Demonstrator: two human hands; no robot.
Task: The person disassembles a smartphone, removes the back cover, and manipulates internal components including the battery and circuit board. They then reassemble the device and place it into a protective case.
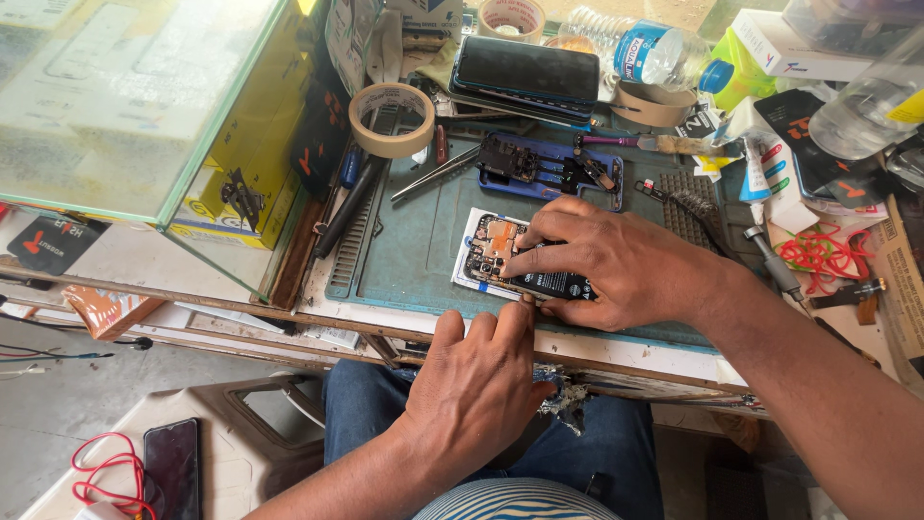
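Observation:
An opened phone with its circuit board and black battery exposed lies on a blue-green work mat. My right hand rests over the phone's right part, fingers curled on the battery and the forefinger pressing near the board. My left hand comes up from below, its fingertips touching the phone's near edge at the front of the bench. A blue phone back frame with loose parts lies just behind on the mat.
Tape rolls, tweezers, a dark phone, a plastic bottle, a screwdriver and red rubber bands crowd the bench. A glass case stands left. Another phone lies on a stool below.

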